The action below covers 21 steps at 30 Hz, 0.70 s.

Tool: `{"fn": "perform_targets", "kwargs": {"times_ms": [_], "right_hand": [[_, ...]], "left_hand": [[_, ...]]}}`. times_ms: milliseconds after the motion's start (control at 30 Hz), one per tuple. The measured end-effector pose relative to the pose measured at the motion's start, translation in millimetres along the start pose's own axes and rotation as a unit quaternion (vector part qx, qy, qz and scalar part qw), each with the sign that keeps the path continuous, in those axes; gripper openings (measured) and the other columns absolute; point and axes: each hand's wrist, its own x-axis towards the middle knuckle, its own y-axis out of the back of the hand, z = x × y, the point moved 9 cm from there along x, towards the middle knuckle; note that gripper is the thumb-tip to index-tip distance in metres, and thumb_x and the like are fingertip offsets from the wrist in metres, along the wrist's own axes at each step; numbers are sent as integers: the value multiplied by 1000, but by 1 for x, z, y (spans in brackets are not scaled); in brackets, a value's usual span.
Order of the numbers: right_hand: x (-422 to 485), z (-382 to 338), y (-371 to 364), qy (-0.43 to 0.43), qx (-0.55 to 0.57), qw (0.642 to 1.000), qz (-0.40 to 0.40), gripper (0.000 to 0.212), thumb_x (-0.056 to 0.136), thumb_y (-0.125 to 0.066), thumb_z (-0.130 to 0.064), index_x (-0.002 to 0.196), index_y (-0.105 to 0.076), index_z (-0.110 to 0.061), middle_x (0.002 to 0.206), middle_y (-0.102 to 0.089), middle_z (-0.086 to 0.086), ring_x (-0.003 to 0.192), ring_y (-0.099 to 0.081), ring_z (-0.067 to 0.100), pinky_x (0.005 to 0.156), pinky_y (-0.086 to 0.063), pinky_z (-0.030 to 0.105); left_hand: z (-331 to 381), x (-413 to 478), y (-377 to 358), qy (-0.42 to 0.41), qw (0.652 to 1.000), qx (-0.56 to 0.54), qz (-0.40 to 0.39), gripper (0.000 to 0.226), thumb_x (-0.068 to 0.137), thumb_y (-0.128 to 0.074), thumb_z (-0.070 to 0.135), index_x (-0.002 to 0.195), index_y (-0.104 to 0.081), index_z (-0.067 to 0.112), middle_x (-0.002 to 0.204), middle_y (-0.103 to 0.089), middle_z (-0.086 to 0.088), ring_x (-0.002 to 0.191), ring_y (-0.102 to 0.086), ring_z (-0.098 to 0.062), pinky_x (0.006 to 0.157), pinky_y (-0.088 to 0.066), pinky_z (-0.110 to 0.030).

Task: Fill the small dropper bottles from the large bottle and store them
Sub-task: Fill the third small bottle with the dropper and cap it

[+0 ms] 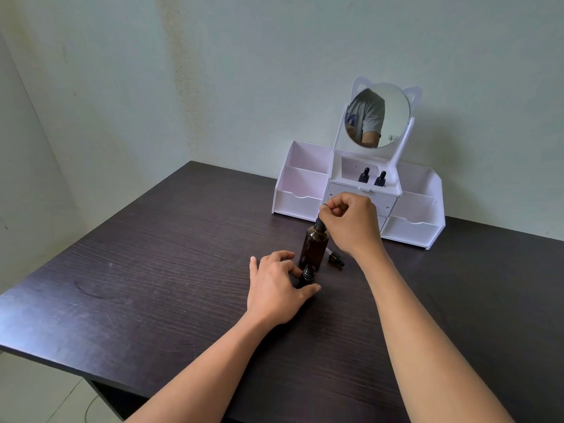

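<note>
A large amber bottle (312,247) stands upright in the middle of the dark table (152,270). My right hand (354,224) pinches the black dropper top (321,220) at its neck. Just in front, a small dark dropper bottle (307,274) stands uncapped, and my left hand (276,288) holds it at the base. A loose dropper cap with a glass pipette (335,258) lies on the table right of the large bottle. Two capped small dropper bottles (371,177) stand in the middle compartment of the white organizer (297,203).
The white organizer has a round cat-eared mirror (378,116), open side compartments and drawers, and stands against the wall at the back of the table. The table's left and front edges drop off to the floor.
</note>
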Motion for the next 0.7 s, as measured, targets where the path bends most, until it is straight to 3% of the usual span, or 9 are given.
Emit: {"fn": "perform_targets", "kwargs": {"times_ms": [200,533,700], "right_hand": [[1,3,3,-7,9,1000,10,17,80,-75,-30,87,-71,-15,73,-66,2,67,-62,11,63,-53,21],[0,2,-2,-12,-19,999,-26,7,85,-70,-15,78,-70,-15,60,-58,-6,54,-51,4,58,-47,20],[0,2,-2,-12,-8,1000,-25,12,82,-75,-26,86,-71,-16,67,-62,-4,60,-56,5,61,-51,21]], "left_hand": [[0,0,0,1,1000,1,1,35,74,-73,65,91,-68,34,143,-48,14,136,-37,-7,124,-2,-49],[1,-1,1,2,1000,-8,-1,34,75,-74,63,90,-68,33,144,-48,14,137,-37,-7,124,-2,-50],[0,-1,0,3,1000,-4,-4,34,75,-73,64,90,-67,35,144,-47,14,137,-36,-7,124,-2,-50]]}}
